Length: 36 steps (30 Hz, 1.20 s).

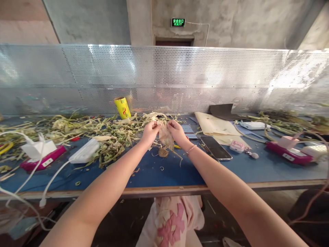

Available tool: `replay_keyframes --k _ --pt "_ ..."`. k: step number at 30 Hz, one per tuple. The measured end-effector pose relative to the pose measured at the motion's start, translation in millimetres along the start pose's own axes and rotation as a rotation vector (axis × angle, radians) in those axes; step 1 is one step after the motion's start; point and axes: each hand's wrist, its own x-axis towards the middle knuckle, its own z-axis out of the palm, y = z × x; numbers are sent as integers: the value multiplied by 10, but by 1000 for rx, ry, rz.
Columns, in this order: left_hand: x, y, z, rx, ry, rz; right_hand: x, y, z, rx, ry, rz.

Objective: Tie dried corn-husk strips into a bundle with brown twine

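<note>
Between my two hands a pale, papery dried leaf hangs just above the blue tabletop. My left hand pinches its upper left edge, and my right hand pinches the right edge. Below the leaf sits a small brown coiled bundle, with a thin stem trailing to its right. Behind my hands lie more pale dried husks. A heap of dried greenish plants spreads out to the left of my left hand. Near my right wrist is a grey-blue card or booklet.
A yellow tube stands before the perforated metal screen. On the right lie a phone, brown paper, a pink earphone case and a power strip. Cables, a white power bank and another power strip occupy the left.
</note>
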Motion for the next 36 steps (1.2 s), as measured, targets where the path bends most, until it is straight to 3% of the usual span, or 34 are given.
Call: replay_keyframes --k 5,12,16,27,32,36 --pt "-4 14 14 -81 27 -51 -4 32 18 54 3 45" --pt "26 -42 -33 -19 39 7 -53 -71 31 -201 -4 12" --pt "26 -42 -29 -3 50 7 -55 -91 16 -227 -10 11" --pt "-13 51 -3 -283 71 -132 -37 -70 49 92 34 69" --pt "77 8 -85 -266 186 -109 15 -87 -16 185 37 154" --pt "113 -24 -121 -171 214 -16 -10 -154 -53 263 -68 285"
